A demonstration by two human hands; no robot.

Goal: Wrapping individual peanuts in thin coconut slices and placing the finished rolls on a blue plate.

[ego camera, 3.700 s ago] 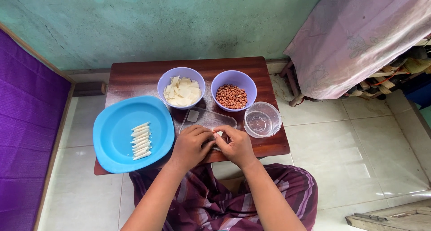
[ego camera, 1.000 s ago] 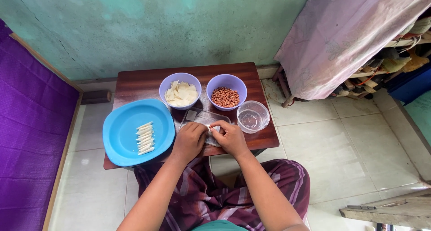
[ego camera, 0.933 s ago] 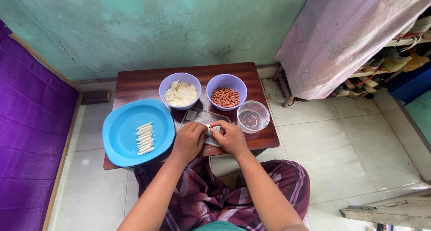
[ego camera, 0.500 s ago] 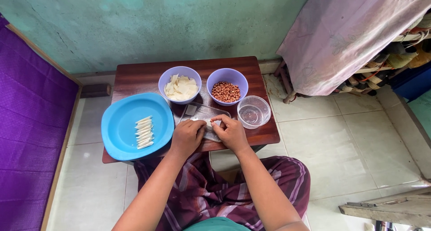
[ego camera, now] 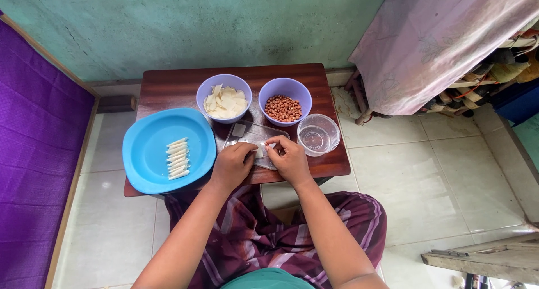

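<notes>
My left hand [ego camera: 233,165] and my right hand [ego camera: 288,160] meet over a clear flat tray [ego camera: 254,135] near the front of a small dark wooden table [ego camera: 174,90]. Together their fingertips pinch a small white wrapper piece [ego camera: 260,150]. Left of the hands sits a blue plate [ego camera: 147,148] holding a row of several rolled white pieces [ego camera: 177,158]. Behind the tray stand a purple bowl of white wrapper pieces [ego camera: 224,103] and a purple bowl of peanuts [ego camera: 283,107]. A clear bowl of water [ego camera: 318,134] stands right of the tray.
A teal wall [ego camera: 196,25] runs behind the table. A purple panel [ego camera: 33,154] stands at the left. A pink cloth [ego camera: 443,36] drapes over stacked items at the right. White floor tiles [ego camera: 426,171] surround the table; my legs in a striped cloth [ego camera: 264,238] are below.
The view has shifted a little, so the table sits higher in frame. My hands stay together over the clear tray, working the small white piece between the fingertips.
</notes>
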